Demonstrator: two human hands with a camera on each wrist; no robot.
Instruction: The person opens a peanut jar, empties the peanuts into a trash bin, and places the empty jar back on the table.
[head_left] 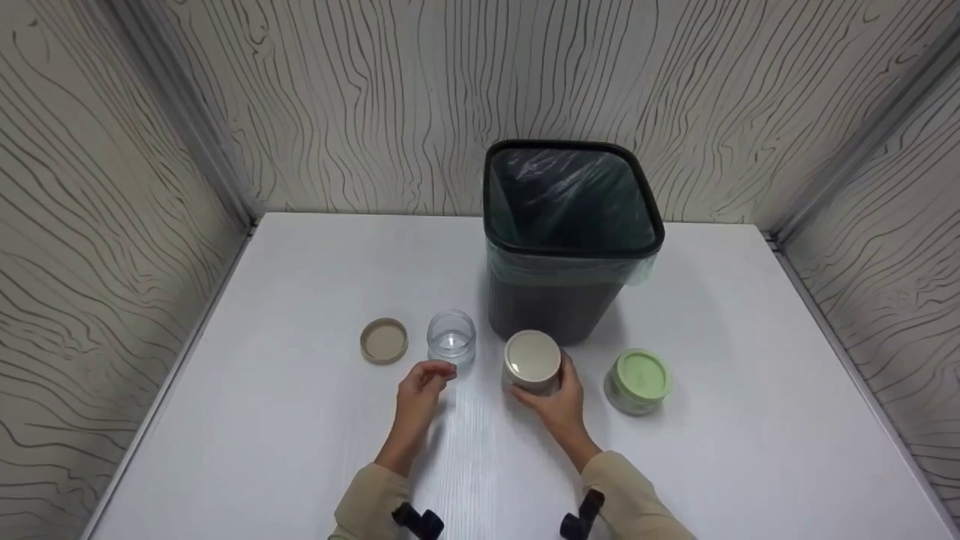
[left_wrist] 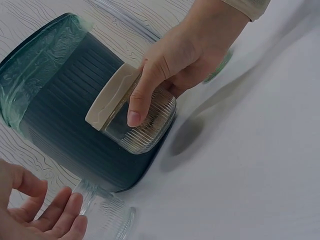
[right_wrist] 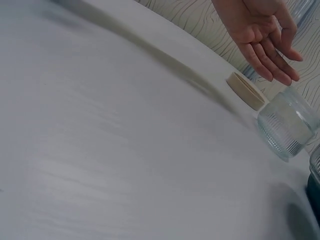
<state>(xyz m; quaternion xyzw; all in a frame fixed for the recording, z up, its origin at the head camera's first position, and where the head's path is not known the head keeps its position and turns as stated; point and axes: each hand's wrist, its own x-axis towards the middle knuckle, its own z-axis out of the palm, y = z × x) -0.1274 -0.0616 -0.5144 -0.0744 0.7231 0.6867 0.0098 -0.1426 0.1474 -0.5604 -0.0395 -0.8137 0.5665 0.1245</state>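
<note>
My right hand grips a ribbed glass jar with a cream lid, its thumb on the near side and fingers round the right. In the left wrist view this jar is tilted in front of the bin, and its shadow lies apart from it on the table. My left hand holds nothing. Its loosely bent fingers are right at an open, clear glass jar, which stands upright without a lid. Left of that jar, a round beige lid lies with its hollow side up.
A dark bin with a translucent green liner stands behind the held jar, near the patterned back wall. To the right stands a glass jar with a green lid. Everything rests on a white table with side walls.
</note>
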